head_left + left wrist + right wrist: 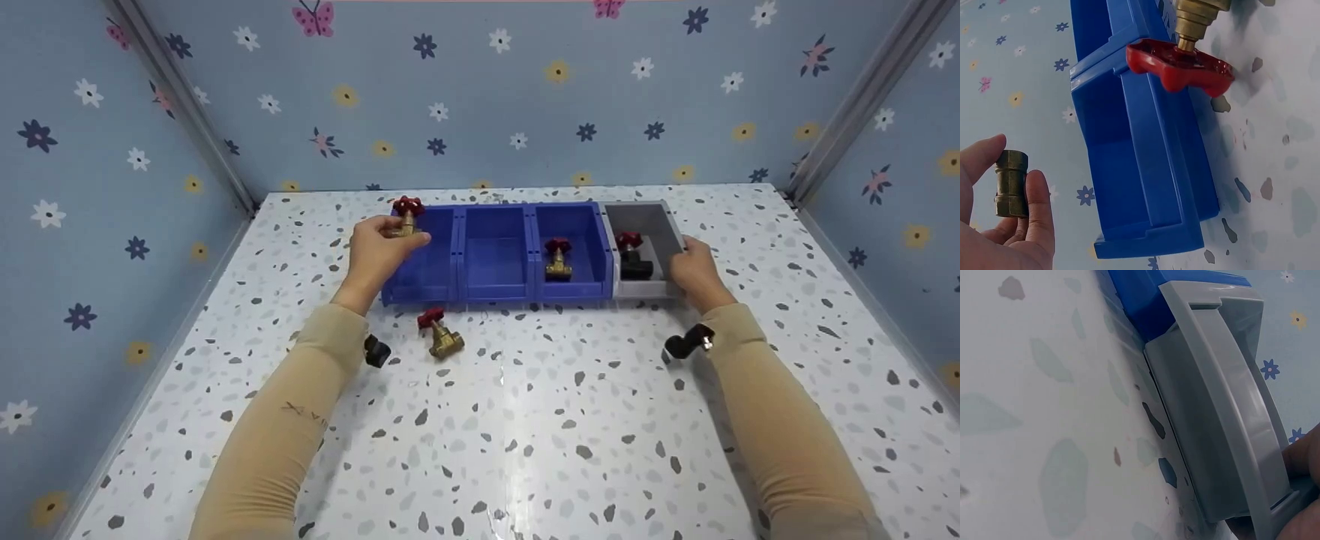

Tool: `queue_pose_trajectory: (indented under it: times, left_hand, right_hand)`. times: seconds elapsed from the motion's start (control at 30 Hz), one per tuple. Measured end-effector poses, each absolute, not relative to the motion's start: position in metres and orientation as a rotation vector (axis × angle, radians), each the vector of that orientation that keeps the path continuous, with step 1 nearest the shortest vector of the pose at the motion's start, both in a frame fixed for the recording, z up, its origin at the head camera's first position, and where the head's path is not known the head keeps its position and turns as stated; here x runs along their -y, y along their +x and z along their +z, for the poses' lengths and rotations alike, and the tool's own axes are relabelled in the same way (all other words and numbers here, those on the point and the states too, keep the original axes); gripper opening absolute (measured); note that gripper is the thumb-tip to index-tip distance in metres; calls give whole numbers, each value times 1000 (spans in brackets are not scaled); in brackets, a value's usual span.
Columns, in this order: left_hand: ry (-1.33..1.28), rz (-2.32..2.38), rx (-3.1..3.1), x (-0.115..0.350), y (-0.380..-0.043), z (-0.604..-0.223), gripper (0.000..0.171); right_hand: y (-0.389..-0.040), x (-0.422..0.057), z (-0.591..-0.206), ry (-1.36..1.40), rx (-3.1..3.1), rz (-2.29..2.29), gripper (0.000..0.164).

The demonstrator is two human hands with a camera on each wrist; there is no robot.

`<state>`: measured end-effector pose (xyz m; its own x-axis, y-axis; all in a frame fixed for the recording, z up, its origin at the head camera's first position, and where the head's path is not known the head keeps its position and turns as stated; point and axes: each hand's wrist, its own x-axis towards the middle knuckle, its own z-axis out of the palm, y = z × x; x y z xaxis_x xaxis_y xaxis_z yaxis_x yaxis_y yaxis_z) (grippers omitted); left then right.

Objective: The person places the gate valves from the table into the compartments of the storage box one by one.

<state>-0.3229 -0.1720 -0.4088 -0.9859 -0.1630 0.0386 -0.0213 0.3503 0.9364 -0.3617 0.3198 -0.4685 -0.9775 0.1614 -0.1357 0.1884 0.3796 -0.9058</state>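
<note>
My left hand (377, 251) pinches a brass valve with a red handwheel (408, 208), thumb on one side and fingers on the other, above the leftmost blue bin (422, 292). In the left wrist view the held valve's brass body (1012, 183) shows between thumb and fingers. My right hand (696, 274) grips the right wall of the grey bin (651, 290), the thumb and fingers around its edge in the right wrist view. Inside that bin lies a black-bodied valve with a red handwheel (636, 265). A second brass valve (445, 343) lies on the table before the bins.
Three blue bins and the grey one stand joined in a row. The third blue bin (574, 291) contains a brass valve (558, 268); the middle one (495, 291) contains nothing. Flower-patterned panels (510, 97) enclose the speckled table (525, 420) at the back and sides.
</note>
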Motion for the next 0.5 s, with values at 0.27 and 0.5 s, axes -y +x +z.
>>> queue_pose_trajectory:
  times: [0.27, 0.5]
  left_hand:
    - [163, -1736, 2473, 163, -325, -410, 56]
    - [163, -1757, 2468, 156, -326, -410, 56]
  right_hand:
    - [-361, -319, -468, 325, -2604, -1702, 68]
    - [-360, -319, -468, 325, -2606, -1697, 67]
